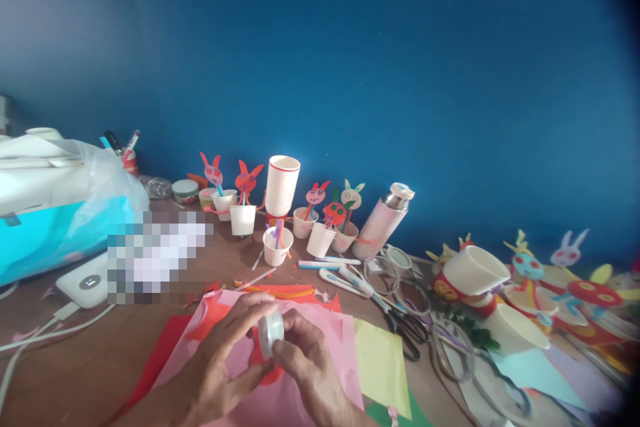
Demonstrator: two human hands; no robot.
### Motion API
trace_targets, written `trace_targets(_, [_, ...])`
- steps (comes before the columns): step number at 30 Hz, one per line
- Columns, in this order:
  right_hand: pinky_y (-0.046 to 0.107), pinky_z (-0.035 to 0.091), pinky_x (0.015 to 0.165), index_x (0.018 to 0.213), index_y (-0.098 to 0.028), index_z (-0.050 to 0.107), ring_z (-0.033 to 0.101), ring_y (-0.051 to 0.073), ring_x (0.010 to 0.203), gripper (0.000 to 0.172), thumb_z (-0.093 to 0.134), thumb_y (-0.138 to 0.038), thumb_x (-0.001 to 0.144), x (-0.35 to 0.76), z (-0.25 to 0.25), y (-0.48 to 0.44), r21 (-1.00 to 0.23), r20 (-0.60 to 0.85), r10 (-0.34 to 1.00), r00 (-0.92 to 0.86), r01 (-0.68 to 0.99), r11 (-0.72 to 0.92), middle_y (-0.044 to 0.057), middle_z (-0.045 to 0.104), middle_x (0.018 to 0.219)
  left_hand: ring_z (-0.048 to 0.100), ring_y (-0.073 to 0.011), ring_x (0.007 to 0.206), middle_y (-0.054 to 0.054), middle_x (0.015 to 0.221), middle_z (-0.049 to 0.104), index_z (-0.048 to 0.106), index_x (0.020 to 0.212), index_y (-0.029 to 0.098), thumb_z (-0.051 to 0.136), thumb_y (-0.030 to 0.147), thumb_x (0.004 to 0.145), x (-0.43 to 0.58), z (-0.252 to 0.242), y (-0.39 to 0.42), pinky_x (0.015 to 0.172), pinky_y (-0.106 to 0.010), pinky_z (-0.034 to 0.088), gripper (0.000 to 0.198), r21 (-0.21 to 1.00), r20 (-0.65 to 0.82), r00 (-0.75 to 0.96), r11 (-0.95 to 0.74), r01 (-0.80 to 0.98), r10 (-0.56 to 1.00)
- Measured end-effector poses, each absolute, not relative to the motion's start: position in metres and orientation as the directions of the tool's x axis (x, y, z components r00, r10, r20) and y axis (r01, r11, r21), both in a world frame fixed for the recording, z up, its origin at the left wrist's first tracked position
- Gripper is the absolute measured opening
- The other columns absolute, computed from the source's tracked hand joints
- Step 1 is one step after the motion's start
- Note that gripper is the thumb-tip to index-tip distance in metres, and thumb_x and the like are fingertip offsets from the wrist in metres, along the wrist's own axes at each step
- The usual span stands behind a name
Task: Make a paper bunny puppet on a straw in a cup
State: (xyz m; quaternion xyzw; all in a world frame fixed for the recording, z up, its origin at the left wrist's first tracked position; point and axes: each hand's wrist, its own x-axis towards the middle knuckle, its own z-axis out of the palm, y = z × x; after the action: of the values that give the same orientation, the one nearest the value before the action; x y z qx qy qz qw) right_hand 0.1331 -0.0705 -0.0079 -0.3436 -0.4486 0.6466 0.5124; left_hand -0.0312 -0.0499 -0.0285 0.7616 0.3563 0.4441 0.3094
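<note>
Near the table's front edge, my left hand (227,353) and my right hand (315,357) meet around a roll of clear tape (271,331). The fingers of my left hand curl round its left side, the thumb by a red paper piece (270,375) just below. From the right, my other hand pinches the roll between thumb and bent fingers. Under both hands lies a pink paper sheet (245,397) with red paper (165,353) at its left. Whether any tape is pulled off the roll cannot be made out.
Paper cups (243,220) with rabbit-faced figures stand along the blue wall, beside stacked cups (283,187) and a thermos (383,220). Black-handled scissors (405,333), a utility knife (343,282) and coiled cable (450,347) lie right. A power bank (85,279) lies left; more cups (475,270) stand right.
</note>
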Motion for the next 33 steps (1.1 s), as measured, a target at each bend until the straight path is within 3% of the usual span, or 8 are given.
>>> trace_targets(3, [0.025,0.043,0.057,0.077,-0.018,0.060,0.049,0.012,0.059,0.021,0.070,-0.037,0.074,0.134,-0.014,-0.071,-0.958,0.050,0.977,-0.209,-0.287,-0.013,-0.002,0.051,0.068,0.059,-0.0204,0.093,-0.002,0.117,0.059,0.042,0.131,0.034,0.071,0.034,0.074,-0.032,-0.027,-0.050,0.084,-0.029,0.050,0.064,0.904,0.253,0.296,-0.335,0.267,0.921])
trace_targets(6, [0.026,0.044,0.057,0.078,-0.018,0.061,0.049,0.012,0.058,0.022,0.069,-0.038,0.075,0.135,-0.017,-0.072,-0.962,0.072,0.975,-0.212,-0.274,0.012,-0.002,0.050,0.070,0.060,-0.0186,0.084,0.001,0.098,0.065,0.051,0.121,0.032,0.072,0.042,0.073,-0.031,-0.024,-0.050,0.079,-0.026,0.052,0.053,0.938,0.133,0.282,-0.213,0.275,0.950])
trace_targets(9, [0.026,0.044,0.058,0.079,-0.018,0.062,0.049,0.013,0.060,0.023,0.068,-0.040,0.075,0.136,-0.016,-0.073,-0.959,0.056,0.974,-0.220,-0.283,-0.009,-0.001,0.050,0.070,0.061,-0.0191,0.083,0.000,0.104,0.066,0.056,0.117,0.032,0.074,0.040,0.073,-0.029,-0.026,-0.051,0.081,-0.027,0.051,0.048,0.899,0.228,0.248,-0.301,0.318,0.942])
trace_targets(12, [0.026,0.046,0.060,0.077,-0.019,0.062,0.053,0.015,0.065,0.022,0.068,-0.040,0.075,0.136,-0.011,-0.073,-0.960,0.030,0.976,-0.217,-0.280,-0.032,0.000,0.053,0.074,0.057,-0.0246,0.109,-0.004,0.124,0.059,0.054,0.123,0.031,0.072,0.026,0.076,-0.029,-0.030,-0.049,0.094,-0.029,0.045,0.051,0.792,0.449,0.279,-0.523,0.315,0.849])
trace_targets(15, [0.027,0.046,0.060,0.075,-0.020,0.062,0.054,0.015,0.065,0.018,0.065,-0.038,0.075,0.136,-0.004,-0.071,-0.956,0.022,0.975,-0.220,-0.289,-0.043,0.000,0.055,0.073,0.050,-0.0238,0.120,-0.005,0.127,0.056,0.047,0.131,0.031,0.063,0.010,0.079,-0.030,-0.032,-0.045,0.100,-0.029,0.041,0.058,0.691,0.556,0.381,-0.666,0.283,0.739])
trace_targets(20, [0.029,0.046,0.065,0.071,-0.021,0.064,0.055,0.018,0.073,0.013,0.065,-0.034,0.073,0.135,-0.002,-0.070,-0.963,0.039,0.983,-0.178,-0.269,-0.010,0.001,0.055,0.078,0.049,-0.0231,0.121,-0.004,0.129,0.053,0.042,0.135,0.035,0.056,0.007,0.082,-0.031,-0.029,-0.044,0.099,-0.031,0.043,0.062,0.672,0.536,0.443,-0.681,0.292,0.719])
trace_targets(27, [0.026,0.046,0.061,0.076,-0.020,0.066,0.052,0.016,0.075,0.007,0.065,-0.025,0.071,0.135,-0.017,-0.071,-0.977,0.081,0.983,-0.166,-0.209,0.045,0.003,0.052,0.090,0.052,-0.0261,0.119,-0.003,0.130,0.056,0.052,0.124,0.031,0.071,0.033,0.076,-0.032,-0.031,-0.049,0.092,-0.026,0.048,0.052,0.846,0.321,0.296,-0.413,0.338,0.900])
trace_targets(33, [0.025,0.045,0.061,0.072,-0.020,0.063,0.051,0.017,0.076,0.003,0.064,-0.022,0.071,0.135,-0.015,-0.072,-0.972,0.084,0.985,-0.154,-0.232,0.047,0.002,0.051,0.085,0.049,-0.0238,0.122,-0.004,0.130,0.056,0.046,0.130,0.031,0.066,0.021,0.080,-0.030,-0.035,-0.049,0.102,-0.028,0.040,0.055,0.709,0.512,0.351,-0.617,0.343,0.784])
